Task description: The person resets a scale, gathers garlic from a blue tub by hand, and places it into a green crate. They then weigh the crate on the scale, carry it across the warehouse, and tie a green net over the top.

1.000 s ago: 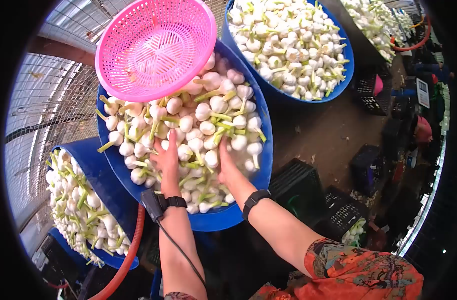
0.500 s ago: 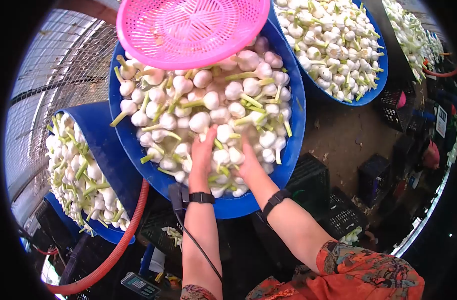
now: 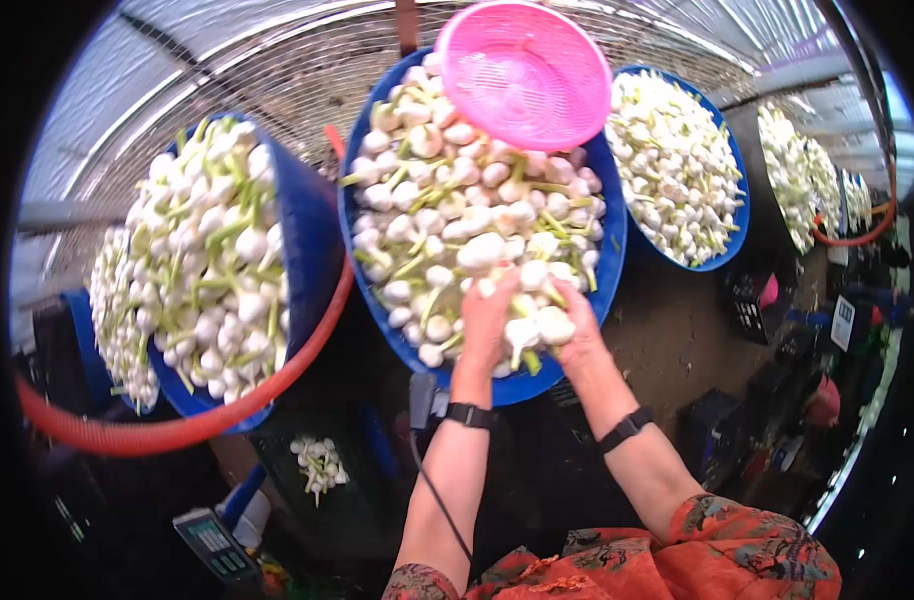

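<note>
My left hand [image 3: 487,318] and my right hand [image 3: 580,328] are cupped from both sides around several garlic bulbs [image 3: 555,325] at the near edge of a blue tub [image 3: 617,260]. The gathered bulbs are white, some with short green stems, and they sit between my palms and fingers. More garlic bulbs [image 3: 432,215] with cut green stalks fill the tub, lying in what looks like water. A pink perforated basket [image 3: 522,80] rests over the tub's far right side. Parts of my fingers are hidden by the bulbs.
Another blue tub [image 3: 312,230] heaped with garlic stands to the left, and a further tub [image 3: 745,205] of garlic to the right. A red hose [image 3: 227,418] curves past the left tub. A digital scale [image 3: 217,545] lies low on the left, near a dark crate [image 3: 277,490] holding some garlic.
The view has swung, showing more of the left tub and the far wall. My hands have come up from among the bulbs, now with several garlic bulbs gathered between them.
</note>
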A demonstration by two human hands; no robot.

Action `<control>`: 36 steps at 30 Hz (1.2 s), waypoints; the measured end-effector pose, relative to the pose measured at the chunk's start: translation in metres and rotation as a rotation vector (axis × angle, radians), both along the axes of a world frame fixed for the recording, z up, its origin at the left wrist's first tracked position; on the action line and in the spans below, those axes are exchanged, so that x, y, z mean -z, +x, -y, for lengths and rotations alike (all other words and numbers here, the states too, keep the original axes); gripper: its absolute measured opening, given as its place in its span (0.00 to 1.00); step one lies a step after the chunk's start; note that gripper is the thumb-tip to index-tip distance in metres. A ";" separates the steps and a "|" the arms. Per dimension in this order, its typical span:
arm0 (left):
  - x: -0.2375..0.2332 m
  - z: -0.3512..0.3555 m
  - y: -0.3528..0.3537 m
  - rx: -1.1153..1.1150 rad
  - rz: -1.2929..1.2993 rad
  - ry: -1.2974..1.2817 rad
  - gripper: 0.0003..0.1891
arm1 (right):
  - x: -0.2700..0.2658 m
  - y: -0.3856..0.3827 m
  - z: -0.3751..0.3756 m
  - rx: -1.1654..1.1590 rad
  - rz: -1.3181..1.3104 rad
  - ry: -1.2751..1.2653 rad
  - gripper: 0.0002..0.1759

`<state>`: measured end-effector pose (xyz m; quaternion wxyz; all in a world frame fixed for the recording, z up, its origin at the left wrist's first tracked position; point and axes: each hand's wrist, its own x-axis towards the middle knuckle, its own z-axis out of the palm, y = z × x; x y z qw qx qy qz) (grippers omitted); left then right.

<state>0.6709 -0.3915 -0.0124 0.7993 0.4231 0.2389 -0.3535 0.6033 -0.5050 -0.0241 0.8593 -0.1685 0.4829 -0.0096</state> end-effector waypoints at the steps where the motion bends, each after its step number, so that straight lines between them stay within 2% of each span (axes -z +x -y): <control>1: -0.012 0.002 -0.002 -0.054 0.044 -0.078 0.17 | -0.022 0.000 -0.001 -0.007 0.003 -0.100 0.20; 2: -0.012 -0.001 -0.007 0.012 0.026 -0.122 0.17 | -0.037 -0.002 -0.004 -0.005 0.051 -0.167 0.20; 3: -0.011 -0.005 -0.012 0.008 0.129 -0.091 0.18 | -0.046 -0.006 -0.007 -0.055 0.033 -0.307 0.21; 4: -0.013 -0.012 -0.018 -0.008 0.213 -0.025 0.19 | -0.067 -0.005 -0.017 -0.087 0.075 -0.274 0.23; 5: -0.041 -0.026 -0.021 -0.071 0.149 -0.029 0.20 | -0.077 -0.012 -0.023 -0.164 0.145 -0.300 0.24; 7: -0.079 -0.076 -0.030 -0.078 0.305 0.106 0.20 | -0.101 -0.017 -0.057 -0.245 0.105 -0.328 0.25; 9: -0.087 -0.131 -0.051 -0.201 0.248 0.080 0.20 | -0.118 -0.025 -0.118 -0.313 0.209 -0.148 0.25; 10: -0.084 -0.163 -0.064 -0.259 0.254 0.146 0.25 | -0.109 -0.035 -0.142 -0.383 0.200 -0.160 0.26; 11: -0.081 -0.200 -0.080 -0.363 0.242 0.166 0.23 | -0.108 -0.038 -0.186 -0.384 0.174 -0.266 0.25; 12: -0.097 -0.248 -0.091 -0.363 0.192 0.250 0.21 | -0.115 -0.042 -0.230 -0.432 0.162 -0.167 0.25; 13: -0.104 -0.289 -0.104 -0.460 0.161 0.272 0.19 | -0.106 -0.044 -0.272 -0.486 0.118 -0.100 0.24; 14: -0.094 -0.336 -0.124 -0.414 0.180 0.452 0.18 | -0.099 -0.047 -0.314 -0.551 0.103 0.017 0.23; 17: -0.068 -0.451 -0.162 -0.580 0.101 0.400 0.20 | -0.052 -0.061 -0.441 -0.634 0.168 0.413 0.15; 18: -0.048 -0.491 -0.180 -0.527 0.069 0.474 0.22 | -0.015 -0.071 -0.482 -0.717 0.237 0.413 0.13; 19: -0.014 -0.535 -0.203 -0.465 -0.004 0.343 0.24 | 0.028 -0.084 -0.514 -0.841 0.348 0.236 0.16; 20: 0.012 -0.561 -0.211 -0.376 -0.102 0.245 0.25 | 0.013 -0.082 -0.524 -0.879 0.202 -0.083 0.30; 21: 0.023 -0.573 -0.212 -0.174 -0.059 0.515 0.27 | 0.021 -0.085 -0.523 -1.072 0.136 -0.505 0.46; 22: 0.033 -0.584 -0.214 0.039 -0.039 0.780 0.29 | 0.042 -0.091 -0.524 -1.153 0.133 -0.654 0.51; 23: 0.025 -0.559 -0.192 0.186 -0.454 1.456 0.28 | 0.029 -0.089 -0.503 -1.068 0.169 -0.499 0.48; 24: 0.035 -0.540 -0.190 0.110 -0.264 1.305 0.26 | -0.006 -0.076 -0.460 -1.118 0.115 -0.382 0.45; 26: 0.040 -0.488 -0.158 0.005 0.083 1.092 0.23 | -0.016 -0.066 -0.397 -0.848 0.067 -0.253 0.32; 28: 0.029 -0.383 -0.107 -0.013 0.429 0.958 0.17 | -0.036 -0.055 -0.303 -0.555 0.010 -0.190 0.24; 29: 0.001 -0.315 -0.078 0.025 0.469 0.888 0.14 | -0.033 -0.053 -0.261 -0.373 -0.025 -0.177 0.21; 31: -0.030 -0.203 -0.036 0.174 0.679 0.705 0.12 | -0.019 -0.055 -0.179 -0.135 -0.089 -0.244 0.20; 32: -0.017 -0.163 -0.018 0.249 0.796 0.646 0.12 | -0.011 -0.056 -0.141 -0.097 -0.114 -0.397 0.22; 33: -0.007 -0.124 -0.002 0.326 0.878 0.698 0.13 | -0.003 -0.054 -0.108 -0.060 -0.144 -0.547 0.23; 34: -0.011 -0.088 0.013 0.471 1.093 0.884 0.15 | 0.004 -0.047 -0.079 -0.018 -0.209 -0.622 0.24; 36: 0.012 -0.029 0.033 0.579 1.259 0.925 0.23 | 0.027 -0.038 -0.033 0.012 -0.349 -0.760 0.30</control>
